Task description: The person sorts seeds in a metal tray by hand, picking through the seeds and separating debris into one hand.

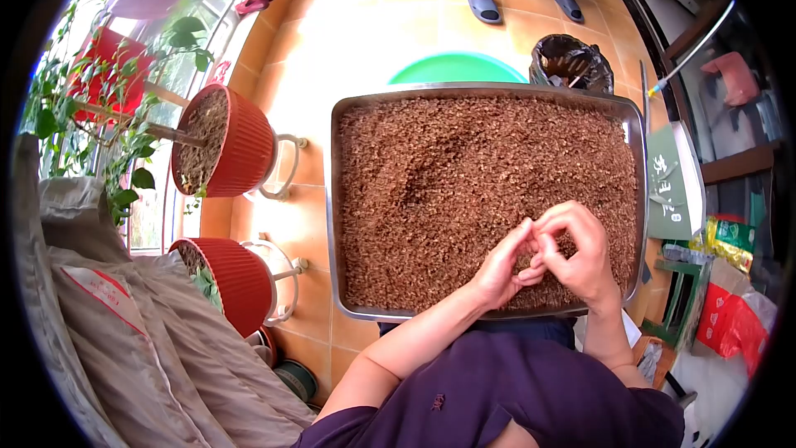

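A large metal tray (pixel 335 199) in front of me is filled with small reddish-brown dried bits (pixel 489 166). Over its near right part, my left hand (pixel 504 272) is half turned up with its fingers curled. My right hand (pixel 578 253) meets it there, thumb and forefinger bent together in a pinch at the left fingertips. Whatever lies between the fingers of either hand is too small or hidden to name. A shallow hollow shows in the bits on the tray's left side.
Behind the tray are a green basin (pixel 456 66) and a bin with a black bag (pixel 572 62). Potted plants in red pots (pixel 240 141) stand at left, near grey cloth (pixel 166 348). Another person's slippered feet (pixel 485 7) are at the back. Bags (pixel 730 315) lie at right.
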